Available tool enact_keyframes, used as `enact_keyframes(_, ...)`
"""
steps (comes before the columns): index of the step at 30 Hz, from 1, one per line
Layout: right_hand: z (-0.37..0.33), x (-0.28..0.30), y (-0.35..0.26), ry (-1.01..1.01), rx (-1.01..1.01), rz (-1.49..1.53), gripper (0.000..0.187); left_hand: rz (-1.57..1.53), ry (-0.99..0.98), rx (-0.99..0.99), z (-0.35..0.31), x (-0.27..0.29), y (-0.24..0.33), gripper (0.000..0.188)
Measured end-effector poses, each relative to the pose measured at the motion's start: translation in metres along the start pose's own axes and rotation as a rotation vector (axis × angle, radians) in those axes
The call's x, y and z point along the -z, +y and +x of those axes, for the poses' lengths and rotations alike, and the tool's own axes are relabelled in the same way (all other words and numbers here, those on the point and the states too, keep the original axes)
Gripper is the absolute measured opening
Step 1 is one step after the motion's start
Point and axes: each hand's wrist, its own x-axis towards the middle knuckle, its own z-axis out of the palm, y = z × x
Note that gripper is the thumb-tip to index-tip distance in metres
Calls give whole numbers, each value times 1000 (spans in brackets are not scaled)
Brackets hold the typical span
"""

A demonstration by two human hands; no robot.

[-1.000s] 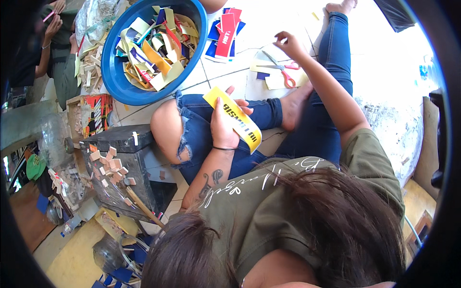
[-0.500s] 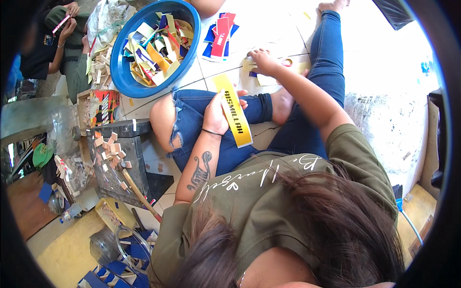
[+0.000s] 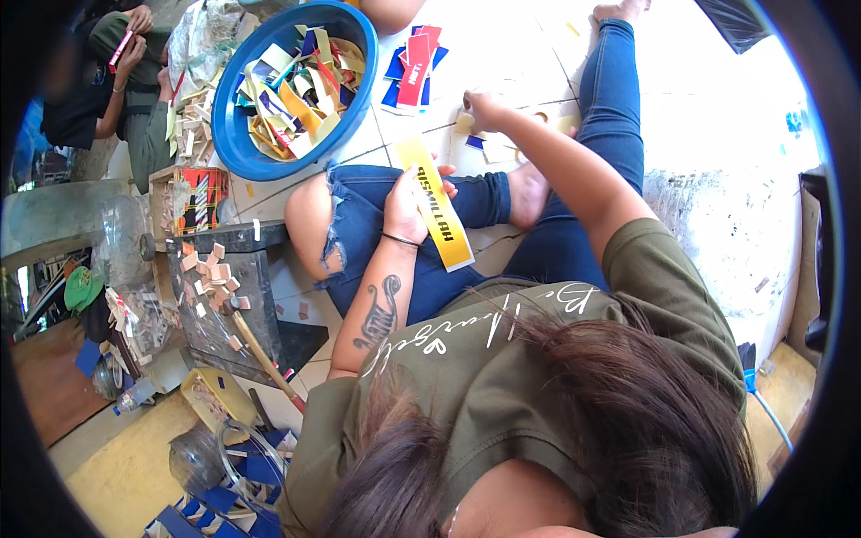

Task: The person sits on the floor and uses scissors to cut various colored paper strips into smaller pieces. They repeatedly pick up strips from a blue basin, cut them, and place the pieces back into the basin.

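Note:
My left hand (image 3: 406, 208) is closed around a long yellow strip (image 3: 441, 215) with bold black lettering, held tilted above my bent left leg. Out over the tiled floor, my right hand (image 3: 486, 112) is curled with its fingers pointing down. Any item in those fingers is too hidden to make out. Beside that hand lie a small cream piece (image 3: 465, 123), a small blue piece (image 3: 475, 142) and pale flat pieces (image 3: 498, 152). Farther left on the floor is a loose stack of red and blue strips (image 3: 413, 72).
A blue basin (image 3: 359, 112) of mixed offcuts stands far left. Nearer, a dark bench (image 3: 215, 314) carries small wooden blocks (image 3: 213, 278) and a long-handled hammer (image 3: 269, 363). Another person's hands (image 3: 133, 40) hold a small red-and-white item at the upper left. My legs (image 3: 610, 99) border the floor area.
My right hand has curled its fingers, which were more stretched out, at nearly the same spot. The yellow strip stays in my left hand. The other person's item has shifted slightly.

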Motion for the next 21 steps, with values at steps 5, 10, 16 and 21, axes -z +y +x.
enact_keyframes(5, -13, 43, 20, 16, 135, 416, 41, -15, 0, -2, -4, -1, 3, 34)
enact_keyframes(10, -72, 92, 20, 94, 151, 422, 29, 18, -7, -21, -4, -8, 1, 33)
enact_keyframes(16, -147, 91, -19, 495, 401, 560, 20, 76, -26, 24, -7, -16, -1, 39)
enact_keyframes(21, -189, 37, -77, 685, 576, 335, 29, 141, 51, -137, -11, -34, -12, 24)
